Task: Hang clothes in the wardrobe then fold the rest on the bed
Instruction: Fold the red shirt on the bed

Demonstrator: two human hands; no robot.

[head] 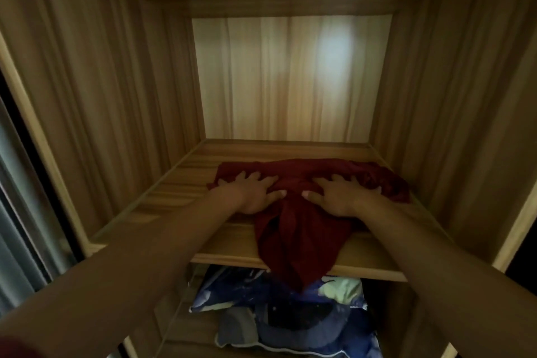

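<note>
A dark red garment (299, 229) lies bunched on a wooden wardrobe shelf (180, 180), and part of it hangs over the shelf's front edge. My left hand (252, 192) lies flat on the left part of the garment with its fingers spread. My right hand (337, 195) presses on the right part in the same way. Both thumbs point inward toward the middle fold.
The wardrobe's wooden side walls (101, 96) and pale back panel (290, 75) enclose the shelf. Below the shelf sits a pile of blue, grey and pale green fabric (290, 317). A dark curtain (17, 212) hangs at the left outside the wardrobe.
</note>
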